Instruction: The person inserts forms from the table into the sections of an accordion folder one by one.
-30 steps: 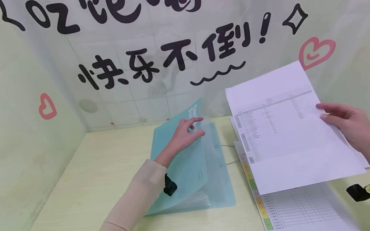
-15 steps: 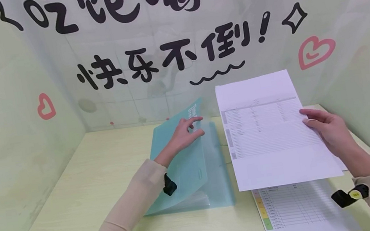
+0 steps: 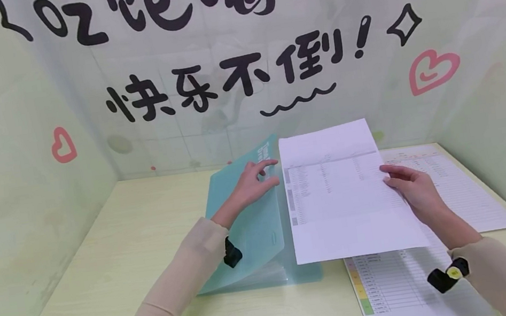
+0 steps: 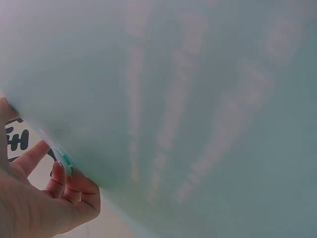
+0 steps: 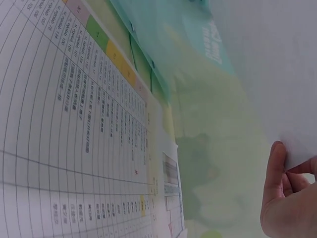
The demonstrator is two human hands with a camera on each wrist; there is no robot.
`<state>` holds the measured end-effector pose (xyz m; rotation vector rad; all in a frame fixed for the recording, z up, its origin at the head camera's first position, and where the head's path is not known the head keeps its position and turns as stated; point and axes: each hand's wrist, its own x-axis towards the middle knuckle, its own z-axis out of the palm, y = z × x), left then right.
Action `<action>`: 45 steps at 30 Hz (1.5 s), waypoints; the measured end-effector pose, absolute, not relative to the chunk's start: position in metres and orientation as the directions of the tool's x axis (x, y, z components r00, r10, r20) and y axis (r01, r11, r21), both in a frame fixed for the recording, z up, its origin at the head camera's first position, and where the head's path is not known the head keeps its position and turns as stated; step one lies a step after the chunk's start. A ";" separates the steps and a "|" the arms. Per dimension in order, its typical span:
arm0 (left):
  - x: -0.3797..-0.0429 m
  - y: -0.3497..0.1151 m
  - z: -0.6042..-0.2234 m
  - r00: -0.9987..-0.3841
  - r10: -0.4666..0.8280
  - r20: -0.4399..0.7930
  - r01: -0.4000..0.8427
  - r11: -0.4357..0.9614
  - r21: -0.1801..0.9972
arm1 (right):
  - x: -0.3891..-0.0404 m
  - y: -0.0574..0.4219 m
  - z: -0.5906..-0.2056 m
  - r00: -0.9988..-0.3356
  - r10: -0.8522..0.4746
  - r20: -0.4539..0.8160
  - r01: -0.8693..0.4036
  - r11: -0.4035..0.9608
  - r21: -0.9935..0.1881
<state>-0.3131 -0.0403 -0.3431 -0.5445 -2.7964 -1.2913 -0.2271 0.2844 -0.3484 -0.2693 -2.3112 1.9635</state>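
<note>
A teal plastic folder point(image 3: 252, 242) lies partly open on the table, its cover lifted at an angle. My left hand point(image 3: 251, 184) pinches the edge of that cover, and the left wrist view shows the fingertips on the rim of the raised cover point(image 4: 208, 109). With thumb and fingers, my right hand point(image 3: 414, 190) grips the right edge of a white printed sheet point(image 3: 346, 231), held up above the table. The sheet's left edge stands beside the cover and hides much of the folder's right part. In the right wrist view the sheet point(image 5: 282, 64) hangs from the fingers.
A printed table sheet with coloured cells point(image 3: 397, 289) lies on the table point(image 3: 103, 265) under the held sheet. Farther right lies another printed sheet point(image 3: 473, 202). A lettered backdrop point(image 3: 209, 126) closes off the back and sides.
My right hand has carried the sheet left and lower, toward the folder, uncovering the printed sheet at the right. The left hand and the lifted cover have stayed put.
</note>
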 end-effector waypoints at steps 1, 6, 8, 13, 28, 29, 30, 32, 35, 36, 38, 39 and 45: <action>-0.313 -0.040 -0.343 -0.940 0.305 0.154 0.315 0.599 0.736 | -0.228 0.282 -0.350 -0.980 0.192 -0.048 0.079 0.160 -0.984; -0.312 -0.039 -0.343 -0.944 0.296 0.146 0.303 0.600 0.740 | -0.234 0.270 -0.360 -0.982 0.180 -0.059 0.090 0.169 -0.981; -0.312 -0.039 -0.343 -0.945 0.294 0.144 0.300 0.603 0.739 | -0.236 0.265 -0.363 -0.982 0.180 -0.059 0.088 0.162 -0.983; -0.313 -0.038 -0.345 -0.944 0.297 0.143 0.301 0.604 0.737 | -0.242 0.255 -0.367 -0.982 0.179 -0.068 0.094 0.143 -0.985; -0.313 -0.038 -0.345 -0.941 0.305 0.145 0.309 0.607 0.732 | -0.256 0.251 -0.360 -0.979 0.202 -0.017 0.051 0.166 -0.985; -0.313 -0.038 -0.345 -0.942 0.303 0.145 0.309 0.607 0.732 | -0.257 0.252 -0.360 -0.978 0.207 -0.020 0.053 0.152 -0.987; -0.313 -0.038 -0.345 -0.942 0.302 0.146 0.308 0.608 0.731 | -0.258 0.252 -0.360 -0.977 0.213 -0.024 0.054 0.138 -0.989; -0.313 -0.038 -0.345 -0.944 0.298 0.143 0.304 0.611 0.731 | -0.259 0.252 -0.361 -0.974 0.224 -0.037 0.063 0.110 -0.992; -0.313 -0.038 -0.345 -0.946 0.293 0.139 0.298 0.613 0.732 | -0.260 0.248 -0.363 -0.974 0.222 -0.050 0.071 0.087 -0.994; -0.313 -0.037 -0.345 -0.946 0.293 0.139 0.297 0.613 0.732 | -0.261 0.246 -0.364 -0.974 0.219 -0.050 0.070 0.085 -0.994; -0.313 -0.037 -0.345 -0.947 0.290 0.138 0.295 0.615 0.731 | -0.262 0.241 -0.366 -0.976 0.210 -0.054 0.074 0.089 -0.993; -0.313 -0.037 -0.344 -0.947 0.289 0.137 0.294 0.616 0.731 | -0.262 0.239 -0.367 -0.977 0.205 -0.058 0.078 0.088 -0.993; -0.312 -0.036 -0.345 -0.948 0.287 0.138 0.294 0.622 0.726 | -0.265 0.227 -0.373 -0.981 0.179 -0.077 0.091 0.072 -0.993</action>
